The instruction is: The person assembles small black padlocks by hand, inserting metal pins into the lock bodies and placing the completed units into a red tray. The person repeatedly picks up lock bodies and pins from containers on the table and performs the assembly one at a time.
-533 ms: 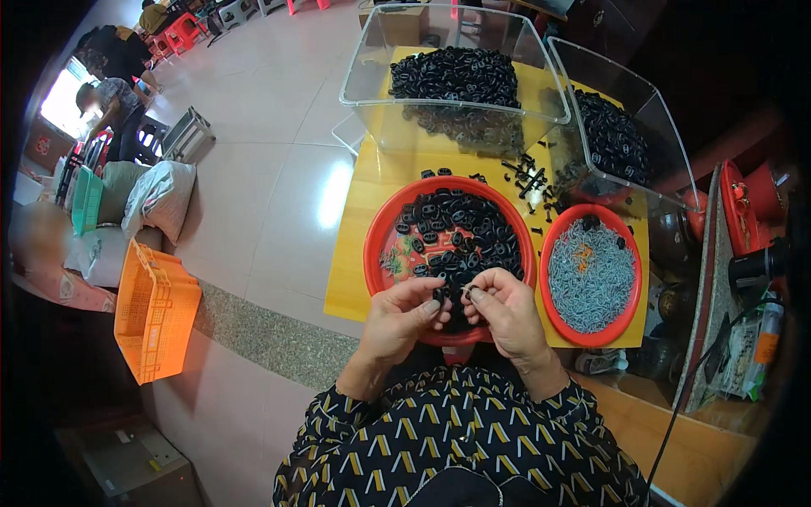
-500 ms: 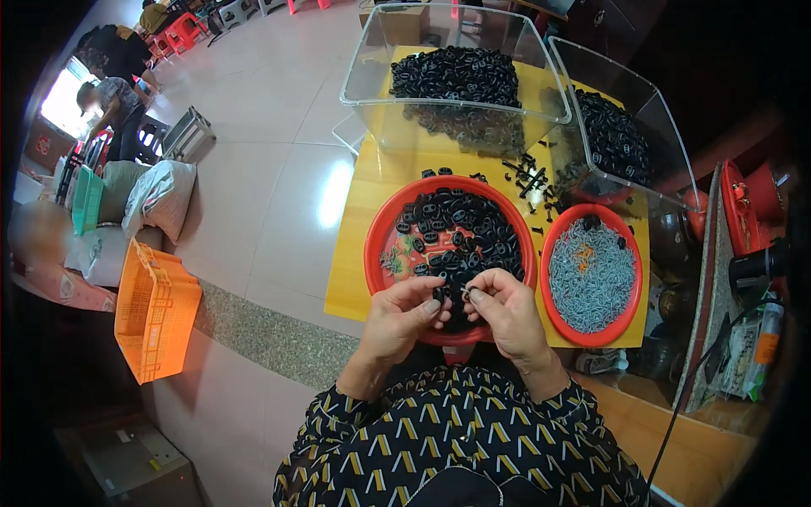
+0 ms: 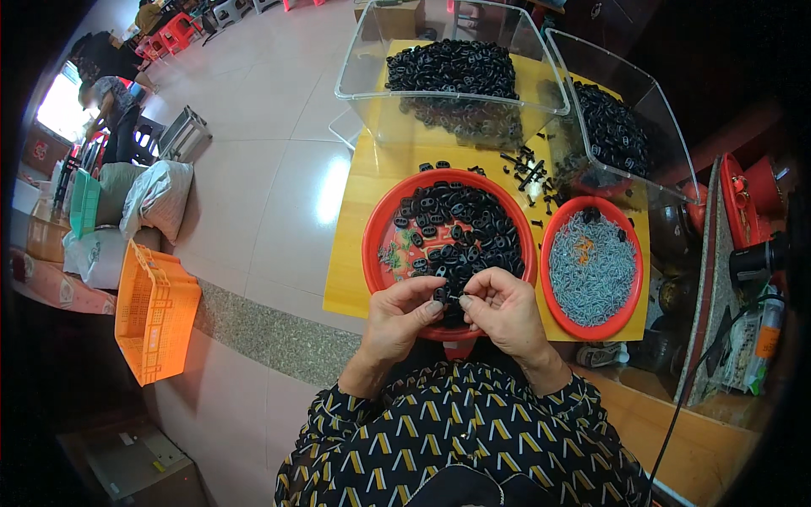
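Over the near rim of a round red tray (image 3: pixel 369 245), my left hand (image 3: pixel 395 319) pinches a small black oval plastic piece (image 3: pixel 440 294) between thumb and fingers. Facing it, my right hand (image 3: pixel 508 319) is closed on a thin silvery screw (image 3: pixel 454 297), whose end points at the black piece. Whether the screw touches the piece is too small to tell. Loose black oval pieces (image 3: pixel 494 241) with two holes fill much of the round tray. To its right, an oval red tray (image 3: pixel 635 291) holds a heap of silvery screws (image 3: pixel 591 283).
Two clear plastic bins (image 3: pixel 456 103) (image 3: pixel 629 173) of black pieces stand at the back of the yellow table (image 3: pixel 346 270). Small black parts (image 3: pixel 532 173) lie loose before them. An orange crate (image 3: pixel 160 321) and sacks (image 3: pixel 160 198) stand on the left; a person (image 3: pixel 118 110) bends over beyond.
My right fingers have turned and come slightly nearer the black piece, and the screw between them now shows. A blurred head at the far left has left the view.
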`<state>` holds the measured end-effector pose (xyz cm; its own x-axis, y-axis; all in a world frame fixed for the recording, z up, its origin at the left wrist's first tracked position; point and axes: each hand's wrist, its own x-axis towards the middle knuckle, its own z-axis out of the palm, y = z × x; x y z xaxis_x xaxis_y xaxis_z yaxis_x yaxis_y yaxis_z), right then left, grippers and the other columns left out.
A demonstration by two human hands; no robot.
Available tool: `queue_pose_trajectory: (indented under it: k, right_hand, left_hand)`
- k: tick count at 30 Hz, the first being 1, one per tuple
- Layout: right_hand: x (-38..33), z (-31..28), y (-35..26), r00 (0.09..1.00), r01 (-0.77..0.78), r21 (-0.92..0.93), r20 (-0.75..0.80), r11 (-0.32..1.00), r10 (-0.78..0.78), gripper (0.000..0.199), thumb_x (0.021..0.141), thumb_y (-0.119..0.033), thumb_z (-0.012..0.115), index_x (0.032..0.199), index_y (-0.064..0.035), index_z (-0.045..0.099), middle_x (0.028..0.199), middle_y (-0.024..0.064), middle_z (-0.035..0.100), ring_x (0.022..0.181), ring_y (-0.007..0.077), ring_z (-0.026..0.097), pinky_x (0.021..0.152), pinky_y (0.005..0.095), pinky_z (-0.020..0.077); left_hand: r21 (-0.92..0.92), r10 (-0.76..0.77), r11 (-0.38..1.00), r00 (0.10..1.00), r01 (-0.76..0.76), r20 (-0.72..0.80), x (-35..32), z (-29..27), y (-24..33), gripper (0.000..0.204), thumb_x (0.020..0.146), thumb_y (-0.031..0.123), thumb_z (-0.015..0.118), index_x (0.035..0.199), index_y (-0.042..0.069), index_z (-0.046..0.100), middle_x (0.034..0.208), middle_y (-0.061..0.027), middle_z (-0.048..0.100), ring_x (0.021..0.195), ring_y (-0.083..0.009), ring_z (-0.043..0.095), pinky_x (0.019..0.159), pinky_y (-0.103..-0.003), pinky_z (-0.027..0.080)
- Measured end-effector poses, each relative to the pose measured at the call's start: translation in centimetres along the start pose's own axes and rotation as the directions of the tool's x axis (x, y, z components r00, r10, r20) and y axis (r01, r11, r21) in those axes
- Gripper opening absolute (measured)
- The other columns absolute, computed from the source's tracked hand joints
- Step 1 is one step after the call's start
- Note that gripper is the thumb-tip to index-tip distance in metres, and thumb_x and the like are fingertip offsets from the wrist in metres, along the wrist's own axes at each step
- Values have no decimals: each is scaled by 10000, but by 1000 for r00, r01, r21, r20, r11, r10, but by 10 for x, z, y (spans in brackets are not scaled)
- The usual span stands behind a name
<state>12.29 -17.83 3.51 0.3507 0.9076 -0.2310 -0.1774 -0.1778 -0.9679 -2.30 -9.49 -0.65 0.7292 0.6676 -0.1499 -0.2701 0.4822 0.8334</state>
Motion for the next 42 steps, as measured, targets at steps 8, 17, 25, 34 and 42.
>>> queue_pose_trajectory:
  k: [8, 17, 25, 34, 42]
  right_hand:
    - [1, -2, 7, 1000, 15, -51, 3, 999, -15, 55, 767, -10, 592, 798, -6, 547, 673, -50, 514, 576, -12, 450, 480, 155, 362]
    - [1, -6, 3, 999, -10, -58, 37, 998, 12, 56, 759, -4, 586, 797, -1, 545, 689, -33, 523, 602, 6, 471, 509, 171, 393]
    - [1, -7, 2, 998, 10, -84, 62, 996, -5, 89, 762, 32, 579, 820, -8, 526, 691, -39, 507, 584, 4, 477, 490, 152, 384]
    - [1, -6, 4, 997, 15, -106, 70, 994, -7, 90, 759, 19, 590, 823, -10, 534, 700, -36, 517, 597, 8, 490, 509, 150, 400]
    - [5, -9, 1, 975, -170, 165, 169, 972, 142, 55, 794, -19, 592, 838, -8, 560, 702, 11, 562, 596, 56, 539, 533, 187, 472]
  left_hand:
    - [33, -1, 999, 1000, 0, 31, 1, 2, 1, 282, 786, -19, 596, 1066, -14, 560, 891, -42, 603, 789, -82, 550, 709, -206, 460]
    - [111, -1, 994, 999, -5, 51, 0, 4, 3, 287, 788, -20, 590, 1073, -18, 557, 894, -35, 596, 790, -75, 540, 703, -207, 456]
    - [94, -30, 995, 998, 24, 60, -1, 2, 3, 296, 787, -13, 595, 1080, -14, 557, 893, -28, 590, 792, -75, 539, 710, -210, 455]
    - [195, -19, 981, 997, 4, 76, -2, 7, 6, 279, 792, -12, 585, 1070, -23, 556, 939, -48, 600, 865, -103, 556, 763, -232, 462]
    - [140, -1, 990, 996, -11, 89, -2, 7, 3, 270, 818, 17, 564, 1081, -35, 538, 944, -66, 603, 846, -104, 562, 755, -239, 471]
